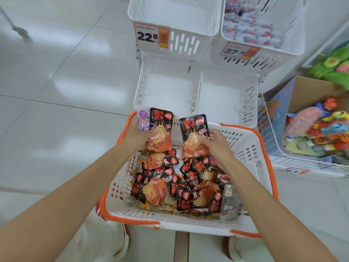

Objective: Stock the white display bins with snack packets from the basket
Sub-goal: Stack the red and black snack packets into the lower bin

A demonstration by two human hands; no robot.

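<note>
Orange-rimmed and white, the basket (247,148) sits right below you, heaped with black-and-orange snack packets (181,184). Your left hand (137,136) grips one black-and-orange packet (160,127) with a purple packet (143,120) tucked behind it, and your right hand (215,146) pinches a second black-and-orange packet (194,127), both held up above the heap. The two lower white display bins (168,86) stand just beyond the basket's far rim, side by side.

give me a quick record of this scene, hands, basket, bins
left hand: holds a black packet and a purple packet together
right hand: holds a second black packet
basket: white, orange rim, loose packets inside
lower left bin: no packets visible
lower right bin: no packets visible
upper right bin: pale packets
</note>
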